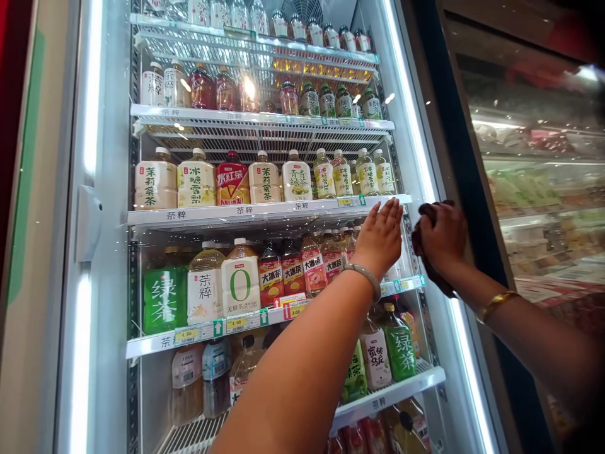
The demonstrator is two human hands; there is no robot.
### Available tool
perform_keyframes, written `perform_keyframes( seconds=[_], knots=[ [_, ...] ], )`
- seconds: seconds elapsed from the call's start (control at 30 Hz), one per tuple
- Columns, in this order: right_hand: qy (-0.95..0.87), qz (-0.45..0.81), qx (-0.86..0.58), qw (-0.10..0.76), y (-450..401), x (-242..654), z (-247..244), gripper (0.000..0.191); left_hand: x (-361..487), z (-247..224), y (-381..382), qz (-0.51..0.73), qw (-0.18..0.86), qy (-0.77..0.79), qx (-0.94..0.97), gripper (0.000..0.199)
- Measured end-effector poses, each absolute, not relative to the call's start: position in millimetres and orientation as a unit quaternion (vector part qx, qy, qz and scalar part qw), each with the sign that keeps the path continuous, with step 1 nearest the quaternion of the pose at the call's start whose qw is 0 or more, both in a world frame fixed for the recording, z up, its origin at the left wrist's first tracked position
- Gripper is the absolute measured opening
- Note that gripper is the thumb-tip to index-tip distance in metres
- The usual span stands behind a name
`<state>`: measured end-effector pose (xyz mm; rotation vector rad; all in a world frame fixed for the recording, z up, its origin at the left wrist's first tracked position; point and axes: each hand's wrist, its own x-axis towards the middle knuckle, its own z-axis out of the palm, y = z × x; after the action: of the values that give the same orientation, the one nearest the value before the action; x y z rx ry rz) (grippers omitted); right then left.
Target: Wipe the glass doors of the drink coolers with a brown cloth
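My left hand [379, 238], with a bangle at the wrist, is stretched out with its fingers extended close together and its palm toward the glass door of a drinks cooler. It appears to rest on the glass, in front of the right end of the middle shelf. To its right, my right hand [445, 232] grips a dark cloth [431, 261] against the door's right side by the lit strip. A gold bracelet circles that wrist. Bottled drinks [288, 176] stand in rows behind the glass. My left forearm hides part of the lower shelves.
A white fitting [88, 224] is on the left side of the cooler's frame. Shelf edges [265, 213] carry price tags. Beyond the dark post on the right stands another lit display case [543, 189] with packed goods.
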<state>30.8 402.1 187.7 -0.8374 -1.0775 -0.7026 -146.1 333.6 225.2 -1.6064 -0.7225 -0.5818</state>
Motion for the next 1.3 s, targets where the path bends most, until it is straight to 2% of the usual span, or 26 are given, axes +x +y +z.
perform_keyframes(
  seconds=[0.13, 0.2, 0.3, 0.47, 0.57, 0.7, 0.8, 0.9, 0.97, 1.03, 1.1, 1.17, 1.23, 1.3],
  knots=[
    [-0.523, -0.336, -0.342, 0.705, 390, -8, 183, 0.042, -154, 221, 327, -0.237, 0.619, -0.298, -0.686, 0.058],
    [-0.56, -0.348, -0.311, 0.684, 384, -3, 161, 0.043, -161, 218, 323, -0.226, 0.62, -0.298, -0.69, 0.058],
    [-0.607, -0.342, -0.314, 0.645, 383, 26, 143, 0.034, -171, 212, 318, -0.21, 0.615, -0.303, -0.697, 0.058],
    [-0.483, -0.316, -0.379, 0.723, 388, 10, 190, 0.039, -184, 206, 309, -0.215, 0.608, -0.335, -0.687, 0.058],
    [-0.507, -0.335, -0.356, 0.71, 377, -40, 201, 0.036, -197, 206, 301, -0.24, 0.603, -0.366, -0.667, 0.058],
    [-0.583, -0.414, -0.259, 0.649, 361, -57, 162, 0.048, -224, 205, 291, -0.24, 0.608, -0.353, -0.67, 0.057],
    [-0.626, -0.411, -0.241, 0.618, 361, -30, 144, 0.041, -238, 202, 286, -0.231, 0.606, -0.343, -0.68, 0.058],
    [-0.557, -0.345, -0.33, 0.679, 365, -19, 166, 0.037, -243, 202, 283, -0.235, 0.595, -0.354, -0.682, 0.059],
    [-0.494, -0.313, -0.374, 0.72, 362, -37, 191, 0.04, -246, 204, 281, -0.248, 0.59, -0.368, -0.674, 0.059],
    [-0.489, -0.311, -0.373, 0.725, 355, -68, 204, 0.041, -252, 206, 278, -0.263, 0.59, -0.382, -0.661, 0.059],
    [-0.532, -0.328, -0.34, 0.702, 345, -96, 196, 0.038, -262, 207, 273, -0.266, 0.597, -0.387, -0.651, 0.058],
    [-0.605, -0.373, -0.256, 0.655, 337, -107, 173, 0.045, -274, 206, 268, -0.258, 0.608, -0.38, -0.648, 0.058],
    [-0.66, -0.405, -0.179, 0.606, 335, -97, 148, 0.048, -284, 202, 264, -0.249, 0.615, -0.372, -0.649, 0.059],
    [-0.701, -0.401, -0.156, 0.568, 338, -77, 137, 0.042, -290, 198, 262, -0.247, 0.616, -0.369, -0.65, 0.059]
  ],
)
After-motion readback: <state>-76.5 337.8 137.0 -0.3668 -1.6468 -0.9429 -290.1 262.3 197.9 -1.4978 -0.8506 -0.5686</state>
